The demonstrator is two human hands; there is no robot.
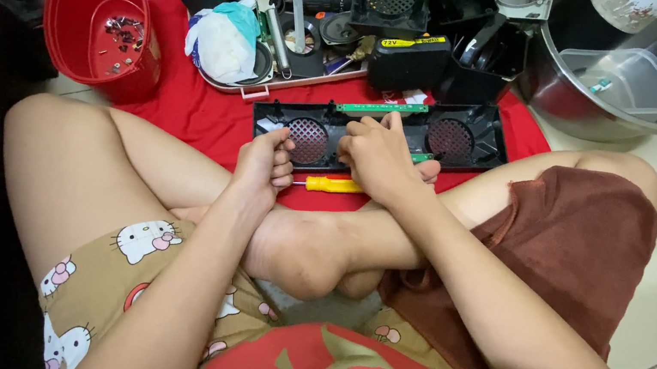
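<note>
The long black plastic panel with two round mesh grilles is lying on the red cloth. The left hand is curling closed on the panel's near left edge, while the right hand is pressing closed fingers onto the panel's middle. A yellow-handled screwdriver is lying just in front of the panel, between both hands.

The one head camera looks steeply down from close above, over crossed legs, facing forward across the red cloth toward piled parts.
</note>
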